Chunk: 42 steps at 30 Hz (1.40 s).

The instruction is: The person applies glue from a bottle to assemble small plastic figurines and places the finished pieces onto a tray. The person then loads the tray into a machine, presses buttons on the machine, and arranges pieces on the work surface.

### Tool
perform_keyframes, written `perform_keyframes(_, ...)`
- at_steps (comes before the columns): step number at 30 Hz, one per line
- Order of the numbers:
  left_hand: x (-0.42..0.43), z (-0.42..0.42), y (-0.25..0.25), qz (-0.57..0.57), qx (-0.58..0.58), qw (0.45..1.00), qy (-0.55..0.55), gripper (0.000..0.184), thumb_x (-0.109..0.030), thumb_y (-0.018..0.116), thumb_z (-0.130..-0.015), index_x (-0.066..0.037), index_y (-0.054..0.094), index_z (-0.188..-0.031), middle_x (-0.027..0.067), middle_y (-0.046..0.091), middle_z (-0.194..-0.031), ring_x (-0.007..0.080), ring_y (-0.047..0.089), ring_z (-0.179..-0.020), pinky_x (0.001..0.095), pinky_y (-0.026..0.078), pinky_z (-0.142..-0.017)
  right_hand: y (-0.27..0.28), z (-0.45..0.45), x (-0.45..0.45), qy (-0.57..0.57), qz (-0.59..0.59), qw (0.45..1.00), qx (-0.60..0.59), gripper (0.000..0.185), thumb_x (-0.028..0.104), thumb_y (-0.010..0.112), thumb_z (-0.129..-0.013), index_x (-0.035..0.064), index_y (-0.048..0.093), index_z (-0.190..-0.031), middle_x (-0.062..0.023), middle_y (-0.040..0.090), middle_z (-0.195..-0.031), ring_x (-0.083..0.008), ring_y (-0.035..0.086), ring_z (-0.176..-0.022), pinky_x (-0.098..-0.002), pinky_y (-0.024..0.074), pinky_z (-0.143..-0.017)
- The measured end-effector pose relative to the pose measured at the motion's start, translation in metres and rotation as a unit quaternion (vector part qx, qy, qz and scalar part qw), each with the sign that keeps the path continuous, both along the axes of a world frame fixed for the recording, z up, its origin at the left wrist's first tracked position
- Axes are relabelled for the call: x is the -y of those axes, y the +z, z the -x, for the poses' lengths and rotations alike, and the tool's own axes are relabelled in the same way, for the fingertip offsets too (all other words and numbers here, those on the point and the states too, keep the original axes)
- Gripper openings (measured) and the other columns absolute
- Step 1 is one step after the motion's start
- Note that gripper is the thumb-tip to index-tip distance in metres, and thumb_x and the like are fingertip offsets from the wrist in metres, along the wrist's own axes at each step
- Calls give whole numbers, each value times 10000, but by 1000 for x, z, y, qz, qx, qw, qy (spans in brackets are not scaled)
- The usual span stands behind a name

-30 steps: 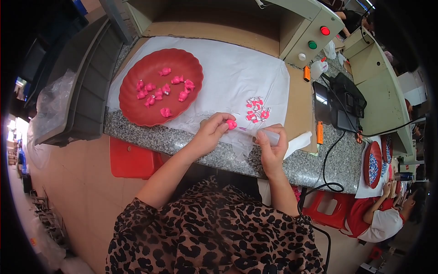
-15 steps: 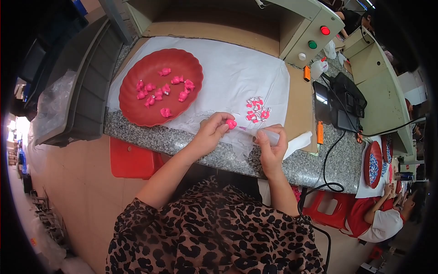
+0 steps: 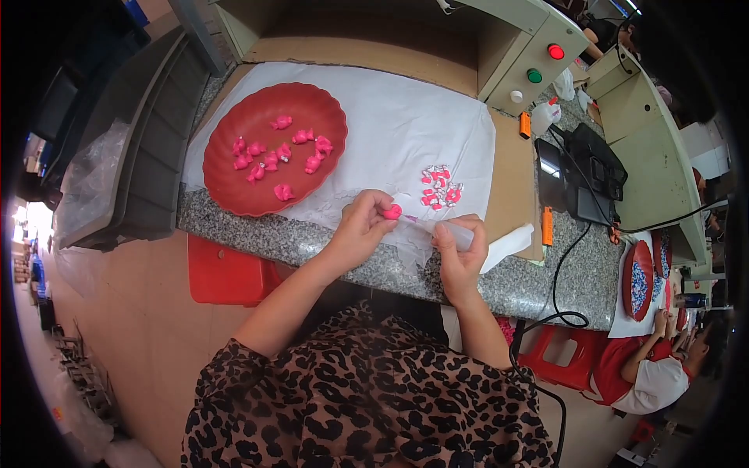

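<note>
Between the thumb and fingers of my left hand (image 3: 360, 228) is a small bright pink figure (image 3: 392, 211), too small to make out in detail. My right hand (image 3: 463, 264) is wrapped round a whitish squeeze bottle (image 3: 460, 236). The bottle's thin, purplish nozzle points left at the pink figure; whether the two touch, I cannot tell. Just beyond my right hand, a cluster of small pink and silver pieces (image 3: 441, 187) lies on the white paper (image 3: 390, 125). Several pink figures (image 3: 271, 160) sit in a red scalloped dish (image 3: 226, 125) at the left.
A grey crate (image 3: 148, 156) stands at the left edge of the granite bench (image 3: 234, 226). To the right are orange lighters (image 3: 547, 226), a folded white tissue (image 3: 509, 248), a black device (image 3: 593, 168) and a trailing cable (image 3: 555, 285). Another person (image 3: 655, 382) sits farther right.
Both hands have shifted slightly to the left together, with the pink figure and the bottle still held. The dish and the loose pieces have not moved.
</note>
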<state>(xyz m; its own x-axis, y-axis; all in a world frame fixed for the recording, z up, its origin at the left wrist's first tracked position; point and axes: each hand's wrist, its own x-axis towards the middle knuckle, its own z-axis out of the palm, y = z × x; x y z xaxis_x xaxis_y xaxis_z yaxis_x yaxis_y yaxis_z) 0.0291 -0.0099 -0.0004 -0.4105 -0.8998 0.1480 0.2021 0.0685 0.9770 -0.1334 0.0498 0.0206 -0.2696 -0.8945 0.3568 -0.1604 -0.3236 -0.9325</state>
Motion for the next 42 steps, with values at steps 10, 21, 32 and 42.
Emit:
perform_keyframes(10, 0, 1, -2, -8, 14, 1000, 3, 205, 78, 544, -768, 10, 408, -907, 67, 489, -888, 101, 508, -833, 230, 447, -730, -3, 0, 0, -29, 42, 996, -80, 177, 60, 617, -768, 4, 461, -829, -76, 495, -759, -147, 500, -627, -253, 405, -587)
perform_keyframes(21, 0, -9, 11, -100, -79, 991, -30, 160, -8, 551, -803, -32, 414, -882, 62, 477, -905, 117, 517, -819, 239, 449, -695, 22, 40, 3, 59, -129, 857, 495, 379, 40, 597, -771, 26, 423, -1107, -131, 561, -954, -217, 564, -893, -302, 492, -738)
perform_keyframes(32, 2, 5, 22, -180, -189, 963, -66, 110, -58, 560, -816, -42, 462, -863, 60, 533, -805, 127, 532, -726, 243, 436, -600, 23, 73, 20, 11, -236, 971, 45, 194, 86, 614, -728, 17, 539, -893, -94, 623, -785, -141, 587, -712, -224, 436, -601)
perform_keyframes(42, -4, 8, 16, -206, -173, 962, -39, 195, 11, 581, -777, -13, 466, -933, 68, 512, -861, 118, 521, -726, 229, 434, -592, 24, 71, 62, -131, -241, 920, -280, 239, 206, 644, -691, -4, 640, -804, -100, 575, -595, -174, 540, -533, -294, 420, -517)
